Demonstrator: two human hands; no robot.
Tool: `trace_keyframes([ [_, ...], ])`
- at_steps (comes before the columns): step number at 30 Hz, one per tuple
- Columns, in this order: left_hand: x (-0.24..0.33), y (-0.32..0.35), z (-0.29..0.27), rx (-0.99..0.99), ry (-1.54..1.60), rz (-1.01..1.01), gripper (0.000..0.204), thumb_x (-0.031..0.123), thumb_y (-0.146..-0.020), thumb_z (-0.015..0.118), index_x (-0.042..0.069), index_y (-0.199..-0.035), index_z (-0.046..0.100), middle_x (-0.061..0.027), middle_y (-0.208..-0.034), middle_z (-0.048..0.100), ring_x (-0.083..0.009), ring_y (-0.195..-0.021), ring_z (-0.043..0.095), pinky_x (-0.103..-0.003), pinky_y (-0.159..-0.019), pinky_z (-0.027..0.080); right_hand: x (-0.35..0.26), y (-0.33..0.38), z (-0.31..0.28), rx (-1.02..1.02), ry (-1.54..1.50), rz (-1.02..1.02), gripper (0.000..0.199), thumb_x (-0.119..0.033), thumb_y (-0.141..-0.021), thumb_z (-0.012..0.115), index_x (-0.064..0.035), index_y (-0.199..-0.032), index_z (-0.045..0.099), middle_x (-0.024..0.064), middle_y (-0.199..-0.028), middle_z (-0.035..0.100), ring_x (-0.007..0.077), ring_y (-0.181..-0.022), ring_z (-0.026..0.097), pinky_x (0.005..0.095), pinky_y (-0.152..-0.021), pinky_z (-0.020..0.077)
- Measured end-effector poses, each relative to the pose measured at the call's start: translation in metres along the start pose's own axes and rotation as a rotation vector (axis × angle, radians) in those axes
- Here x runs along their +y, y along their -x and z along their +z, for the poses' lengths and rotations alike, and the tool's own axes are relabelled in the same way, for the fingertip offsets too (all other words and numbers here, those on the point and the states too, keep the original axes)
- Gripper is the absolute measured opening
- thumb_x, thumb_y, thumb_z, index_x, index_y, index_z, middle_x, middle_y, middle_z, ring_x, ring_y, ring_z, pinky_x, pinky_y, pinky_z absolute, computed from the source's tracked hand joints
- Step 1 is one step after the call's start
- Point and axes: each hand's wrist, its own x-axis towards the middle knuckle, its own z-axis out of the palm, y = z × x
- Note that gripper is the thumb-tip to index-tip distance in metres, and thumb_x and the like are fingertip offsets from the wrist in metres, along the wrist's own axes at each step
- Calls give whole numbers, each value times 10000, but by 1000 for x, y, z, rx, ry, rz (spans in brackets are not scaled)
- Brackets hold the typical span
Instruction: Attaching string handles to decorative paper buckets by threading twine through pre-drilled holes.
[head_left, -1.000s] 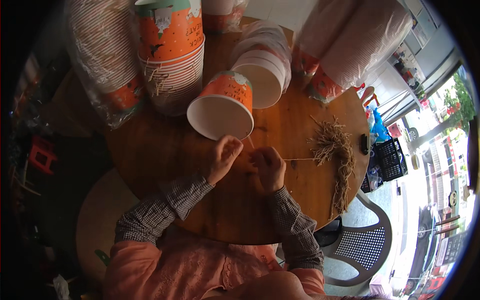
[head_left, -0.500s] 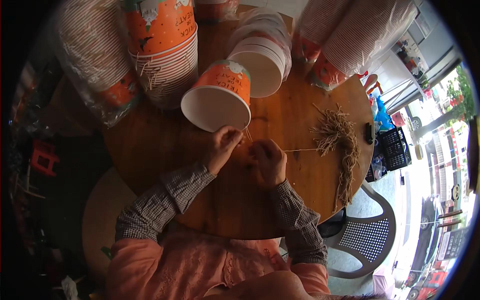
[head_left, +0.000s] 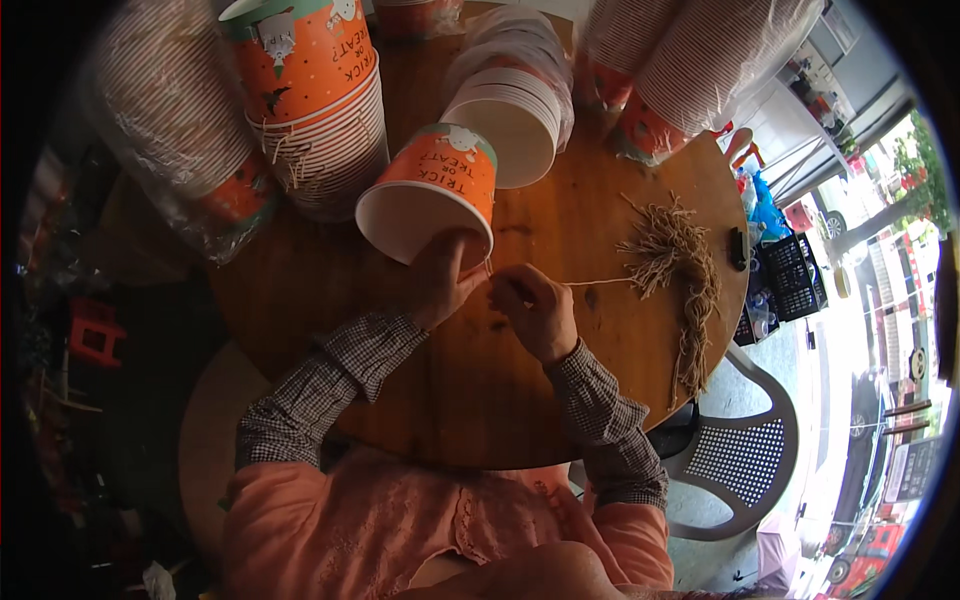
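An orange paper bucket (head_left: 440,168) with a white inside lies tilted on the table, its mouth facing me. My left hand (head_left: 445,278) reaches into that mouth and grips the rim at its lower right; the fingertips inside are partly hidden. Just to the right, my right hand (head_left: 538,308) is closed in a pinch on a thin strand of twine (head_left: 600,282). The strand runs from the bucket's rim to my right fingers, and a length trails toward a tan bundle of twine (head_left: 668,245) on the table's right side.
White-rimmed buckets (head_left: 505,125) lie nested behind. A tall bucket stack (head_left: 325,150) with twine bits stands at left, beside a plastic-wrapped stack (head_left: 180,130). More wrapped stacks (head_left: 700,85) fill the back right. A grey chair (head_left: 740,455) stands by the round wooden table (head_left: 400,410).
My left hand has moved from just below the rim to inside the bucket's mouth, now gripping the rim. My right hand has shifted slightly up and left with the twine.
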Motion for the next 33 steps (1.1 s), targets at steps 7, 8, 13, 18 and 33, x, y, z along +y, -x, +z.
trace_keyframes([
  [7, 43, -30, -73, -198, -363, 289, 310, 63, -805, 578, 60, -1115, 585, -93, -894, 620, -263, -846, 615, -377, -753, 504, -33, -23, -37, 72, 140, -217, 82, -21, -863, 588, 1, -934, 623, 108, -764, 657, 170, -654, 664, 271, -593, 524],
  [8, 53, -36, -87, -252, -418, 330, 316, 51, -805, 555, 69, -1116, 608, -78, -892, 621, -246, -841, 612, -370, -752, 502, -39, -27, -42, 91, 132, -236, 78, -16, -862, 587, -2, -928, 626, 102, -766, 655, 161, -649, 658, 267, -588, 519],
  [13, 65, -57, -106, -334, -297, 360, 321, 28, -794, 603, 75, -1109, 646, -84, -918, 625, -253, -805, 605, -342, -744, 497, -52, -36, -57, 139, 164, -242, 77, -18, -854, 610, -2, -922, 640, 91, -769, 654, 134, -647, 640, 249, -594, 509],
  [18, 79, -66, -93, -277, 0, 159, 337, 122, -822, 664, 41, -1142, 599, -108, -971, 646, -232, -842, 650, -380, -769, 509, -54, -39, -54, 62, 115, -289, 76, -30, -854, 615, -5, -922, 638, 105, -778, 656, 158, -646, 644, 262, -593, 510],
  [33, 87, -104, -44, -469, 882, -392, 186, 47, -898, 608, -24, -1054, 533, -70, -915, 639, -96, -811, 648, -221, -694, 528, -54, -39, -70, 118, 114, -221, 90, -38, -849, 622, -2, -927, 646, 118, -783, 663, 171, -649, 656, 270, -597, 517],
])
